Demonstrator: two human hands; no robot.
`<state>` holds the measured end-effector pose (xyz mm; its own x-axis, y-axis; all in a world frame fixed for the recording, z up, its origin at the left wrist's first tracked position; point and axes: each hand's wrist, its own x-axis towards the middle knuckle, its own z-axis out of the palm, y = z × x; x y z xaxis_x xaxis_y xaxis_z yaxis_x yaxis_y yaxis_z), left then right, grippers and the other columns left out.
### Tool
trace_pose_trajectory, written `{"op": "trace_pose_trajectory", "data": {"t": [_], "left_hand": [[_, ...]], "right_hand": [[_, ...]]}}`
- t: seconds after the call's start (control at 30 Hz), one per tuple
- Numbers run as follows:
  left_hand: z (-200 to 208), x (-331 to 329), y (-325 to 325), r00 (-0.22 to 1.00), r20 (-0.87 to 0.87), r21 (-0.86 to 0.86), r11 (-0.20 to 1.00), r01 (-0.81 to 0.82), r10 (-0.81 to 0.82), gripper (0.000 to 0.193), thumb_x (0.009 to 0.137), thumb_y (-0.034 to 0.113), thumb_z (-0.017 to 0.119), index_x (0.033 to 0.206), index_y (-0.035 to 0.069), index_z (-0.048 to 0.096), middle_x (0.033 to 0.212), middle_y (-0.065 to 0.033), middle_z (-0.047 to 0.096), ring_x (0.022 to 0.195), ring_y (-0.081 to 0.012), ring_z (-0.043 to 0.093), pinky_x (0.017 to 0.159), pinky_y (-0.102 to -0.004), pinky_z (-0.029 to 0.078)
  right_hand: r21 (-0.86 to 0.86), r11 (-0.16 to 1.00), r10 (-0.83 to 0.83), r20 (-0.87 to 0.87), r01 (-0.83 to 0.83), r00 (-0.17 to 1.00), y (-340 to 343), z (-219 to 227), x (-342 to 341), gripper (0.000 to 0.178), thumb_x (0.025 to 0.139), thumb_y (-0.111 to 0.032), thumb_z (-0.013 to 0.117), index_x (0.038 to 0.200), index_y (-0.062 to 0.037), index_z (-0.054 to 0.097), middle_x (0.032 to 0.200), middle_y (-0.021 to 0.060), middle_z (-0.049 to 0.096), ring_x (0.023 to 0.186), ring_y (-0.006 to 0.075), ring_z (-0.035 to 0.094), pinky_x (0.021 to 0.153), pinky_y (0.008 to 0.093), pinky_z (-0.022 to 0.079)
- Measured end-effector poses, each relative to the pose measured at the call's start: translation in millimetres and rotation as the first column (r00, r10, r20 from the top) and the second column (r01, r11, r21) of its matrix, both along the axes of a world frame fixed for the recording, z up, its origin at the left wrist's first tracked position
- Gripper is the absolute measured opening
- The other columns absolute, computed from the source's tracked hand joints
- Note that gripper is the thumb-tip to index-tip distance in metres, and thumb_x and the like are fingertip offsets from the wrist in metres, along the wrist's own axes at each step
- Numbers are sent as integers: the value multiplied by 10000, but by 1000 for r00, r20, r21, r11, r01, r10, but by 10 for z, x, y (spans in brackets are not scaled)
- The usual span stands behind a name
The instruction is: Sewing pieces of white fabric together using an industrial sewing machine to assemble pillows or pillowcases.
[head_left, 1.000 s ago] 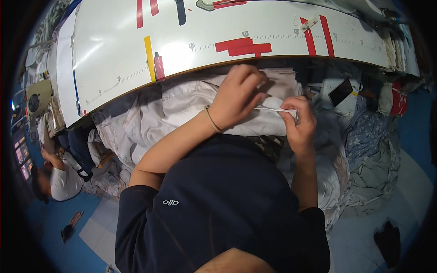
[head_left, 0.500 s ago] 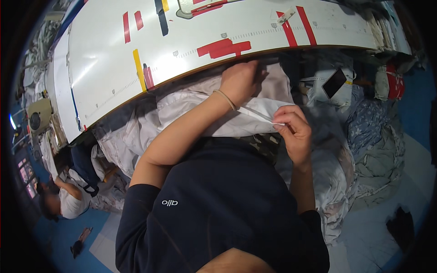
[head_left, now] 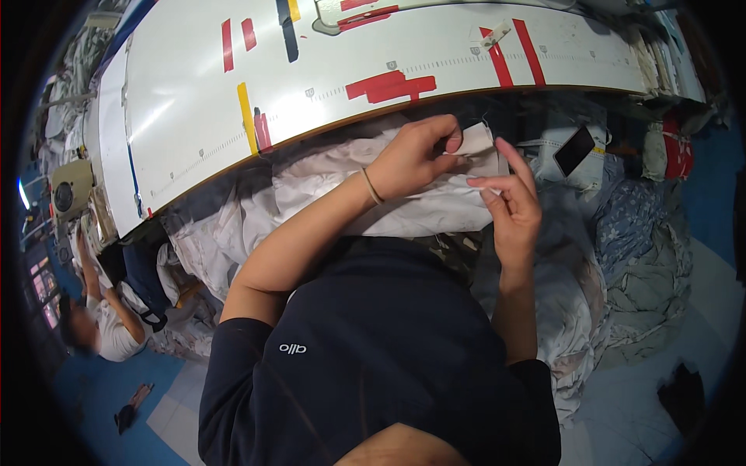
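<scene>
White cloth [head_left: 373, 213] lies bunched across my lap, just below the table's front edge. My left hand [head_left: 412, 159] is curled over it, thumb and fingers closed on the cloth near a squared, folded end [head_left: 483, 140] that stands up at the right. At that end is my right hand [head_left: 514, 213]. Its index finger stretches upward beside the fold, while the thumb and another finger sit apart at the cloth's edge. What lies under my left palm is hidden.
A white table [head_left: 326, 58] with red, yellow and black tape strips and ruler marks spans the far side. At right, a phone [head_left: 575, 151] lies on a pale bundle, near heaped blue patterned cloth [head_left: 631, 202] and grey cloth [head_left: 653, 268]. Another person [head_left: 116, 330] is far left.
My left hand has shifted slightly right and turned, bringing the folded cloth end up. My right hand's fingers have spread from a pinch, the index finger now raised. The view has shifted slightly.
</scene>
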<state>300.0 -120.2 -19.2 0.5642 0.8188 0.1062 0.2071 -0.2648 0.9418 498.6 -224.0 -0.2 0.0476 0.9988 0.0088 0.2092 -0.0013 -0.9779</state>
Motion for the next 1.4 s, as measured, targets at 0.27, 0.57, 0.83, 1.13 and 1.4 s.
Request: {"op": "trace_pose_trajectory", "data": {"t": [0.27, 0.57, 0.83, 1.13, 1.4], "left_hand": [[35, -128, 1, 936, 350, -417, 901, 118, 39, 293, 899, -1, 744, 1141, 48, 586, 1048, 35, 614, 944, -71, 557, 816, -227, 467], [113, -215, 52, 942, 319, -568, 817, 102, 104, 143, 927, 1, 704, 1070, -1, 686, 851, 43, 607, 802, -31, 542, 725, -194, 467], [314, -133, 3, 981, 88, -344, 929, -135, 175, 59, 908, 18, 703, 921, 5, 647, 752, -29, 620, 694, -96, 556, 641, -277, 470], [391, -93, 153, 997, 24, -330, 942, -66, 78, 123, 939, 30, 703, 1036, 10, 630, 829, 6, 634, 744, -62, 544, 674, -250, 471], [394, -112, 243, 998, 15, -423, 904, 56, -54, 108, 959, 87, 724, 983, -11, 686, 823, 17, 658, 749, -36, 589, 685, -211, 505]], "right_hand": [[71, 997, -12, -60, 16, 998, 142, -160, -41, 73, 944, 39, 677, 1007, 7, 695, 1109, 77, 631, 878, 75, 566, 780, 205, 444], [-2, 999, -46, -159, 46, 986, 82, -65, -40, 55, 972, 19, 649, 1026, 10, 653, 1117, 47, 625, 944, 98, 567, 867, 224, 432], [-17, 998, -67, -176, 65, 982, 79, -49, -21, 53, 971, 19, 655, 1022, 20, 642, 1077, 44, 623, 936, 98, 567, 869, 219, 428], [10, 998, -66, -197, 69, 978, 96, -42, -22, 46, 974, 16, 659, 1018, 14, 644, 1067, 40, 626, 928, 90, 567, 846, 215, 433], [150, 984, -98, 18, 95, 995, 115, 86, -81, 101, 933, 54, 680, 1019, 3, 673, 1120, 77, 652, 940, 134, 603, 877, 248, 475]]}}
